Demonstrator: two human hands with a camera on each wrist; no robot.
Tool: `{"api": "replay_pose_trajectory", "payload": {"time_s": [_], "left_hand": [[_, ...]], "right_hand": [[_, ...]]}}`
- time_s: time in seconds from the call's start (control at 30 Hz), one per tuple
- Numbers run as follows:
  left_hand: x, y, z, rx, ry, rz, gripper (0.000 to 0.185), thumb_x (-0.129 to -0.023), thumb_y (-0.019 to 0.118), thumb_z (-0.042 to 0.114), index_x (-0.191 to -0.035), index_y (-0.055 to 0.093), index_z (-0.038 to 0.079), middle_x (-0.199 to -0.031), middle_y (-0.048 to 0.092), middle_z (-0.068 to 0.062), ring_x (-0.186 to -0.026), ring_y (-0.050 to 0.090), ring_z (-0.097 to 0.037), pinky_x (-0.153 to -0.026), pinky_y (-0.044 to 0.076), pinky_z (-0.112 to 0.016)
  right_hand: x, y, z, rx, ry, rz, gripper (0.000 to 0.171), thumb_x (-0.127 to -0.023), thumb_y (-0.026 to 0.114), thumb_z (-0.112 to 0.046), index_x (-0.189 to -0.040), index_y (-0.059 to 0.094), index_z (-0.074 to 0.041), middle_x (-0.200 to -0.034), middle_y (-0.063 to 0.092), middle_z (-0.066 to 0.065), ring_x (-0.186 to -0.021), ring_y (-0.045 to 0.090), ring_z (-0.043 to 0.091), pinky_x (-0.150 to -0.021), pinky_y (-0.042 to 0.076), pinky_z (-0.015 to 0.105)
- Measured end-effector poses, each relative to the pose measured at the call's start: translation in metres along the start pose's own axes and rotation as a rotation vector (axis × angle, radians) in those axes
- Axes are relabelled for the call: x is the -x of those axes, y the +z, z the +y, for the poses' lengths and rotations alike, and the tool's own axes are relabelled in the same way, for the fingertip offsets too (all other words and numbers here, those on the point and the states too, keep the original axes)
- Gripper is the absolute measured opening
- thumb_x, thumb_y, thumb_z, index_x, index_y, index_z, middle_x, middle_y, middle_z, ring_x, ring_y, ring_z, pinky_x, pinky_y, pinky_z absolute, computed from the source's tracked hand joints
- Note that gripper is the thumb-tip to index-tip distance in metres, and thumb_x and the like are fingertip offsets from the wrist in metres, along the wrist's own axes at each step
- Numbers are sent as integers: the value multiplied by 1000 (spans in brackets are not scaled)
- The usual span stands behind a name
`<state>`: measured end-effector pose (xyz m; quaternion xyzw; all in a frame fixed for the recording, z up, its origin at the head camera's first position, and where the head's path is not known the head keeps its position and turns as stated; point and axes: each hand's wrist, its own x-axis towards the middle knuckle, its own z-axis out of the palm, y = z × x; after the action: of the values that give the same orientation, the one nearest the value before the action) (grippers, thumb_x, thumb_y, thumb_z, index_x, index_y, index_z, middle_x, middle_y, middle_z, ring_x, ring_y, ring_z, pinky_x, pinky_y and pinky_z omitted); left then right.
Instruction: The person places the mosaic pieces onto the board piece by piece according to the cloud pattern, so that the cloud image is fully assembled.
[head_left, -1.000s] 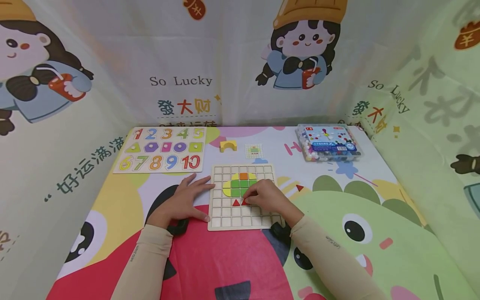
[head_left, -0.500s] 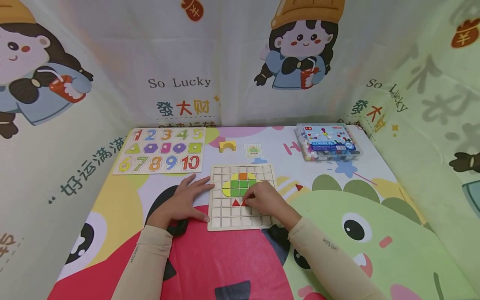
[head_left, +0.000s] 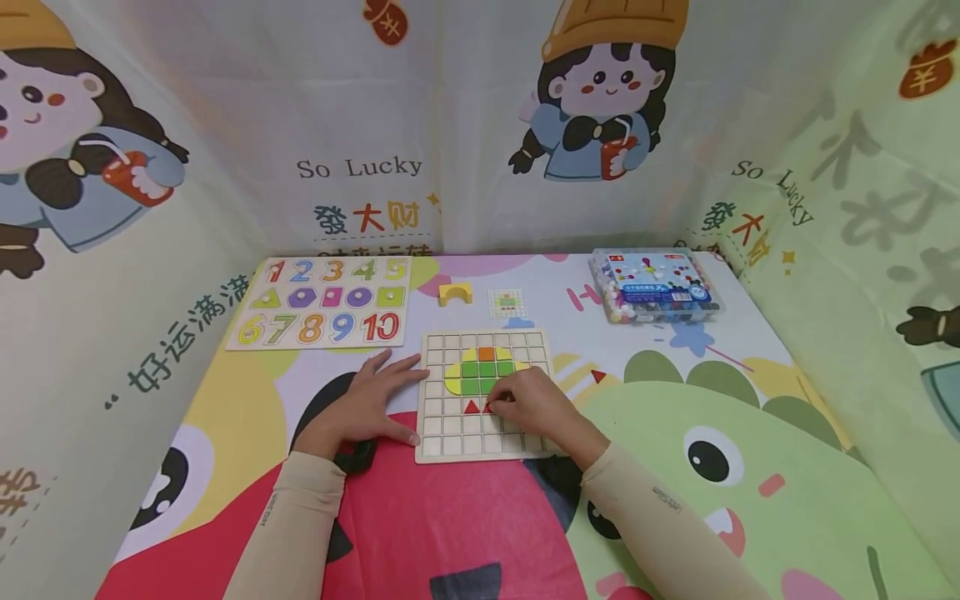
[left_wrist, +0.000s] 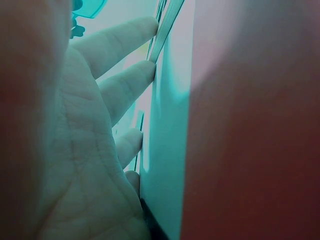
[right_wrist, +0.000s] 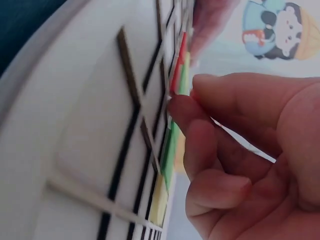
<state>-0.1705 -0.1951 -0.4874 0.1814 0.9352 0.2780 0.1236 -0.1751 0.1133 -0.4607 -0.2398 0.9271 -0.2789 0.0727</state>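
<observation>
A wooden grid board [head_left: 450,446] lies on the table, its upper middle filled with green square tiles [head_left: 470,385], yellow rounded tiles [head_left: 453,379] and an orange square tile [head_left: 486,353]. Below the green ones sits a red triangle tile [head_left: 472,407]. My right hand [head_left: 538,407] pinches a second red triangle tile [head_left: 487,407] just to its right, low over the grid; in the right wrist view the fingertips mostly cover it. With fingers spread, my left hand [head_left: 363,406] touches the board's left edge, fingertips and thumb along the side.
Right of the board lies a loose red triangle tile [head_left: 597,377]. Behind it are a small pattern card [head_left: 507,302] and a yellow arch block [head_left: 455,293]. A number puzzle board [head_left: 318,302] is at back left, a clear plastic box of beads [head_left: 656,286] at back right.
</observation>
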Motion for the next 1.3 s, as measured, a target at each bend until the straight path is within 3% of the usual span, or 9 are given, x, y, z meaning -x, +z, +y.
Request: {"api": "replay_pose_trajectory", "payload": {"time_s": [0.3,0.77,1.3], "left_hand": [[0,-1,1,6,-9,-3,108,-65,96,51,-160,48,33,-175,29,3,-164,5,-37,-109,53,-64],[0,1,0,-16,-4,0,108,-65,96,55,-159,48,33,-175,28,3,-164,5,-37,-110,52,-64],[1,0,-1,-15,10,5,107,-66,95,54,-160,48,31,-176,28,2,-163,6,-39,-114,46,-68]], "right_hand": [[27,-21,19,-57,10,44,6,-93,81,-19,-97,85,-15,-87,76,-7,-77,59,9,-68,51,25],[60,-53,78,-91,22,164,13,-93,71,-6,-97,82,-12,-90,75,-3,-78,60,9,-70,52,27],[62,-62,118,1,233,308,16,-98,70,-8,-110,78,-1,-98,73,15,-78,60,23,-67,49,34]]}}
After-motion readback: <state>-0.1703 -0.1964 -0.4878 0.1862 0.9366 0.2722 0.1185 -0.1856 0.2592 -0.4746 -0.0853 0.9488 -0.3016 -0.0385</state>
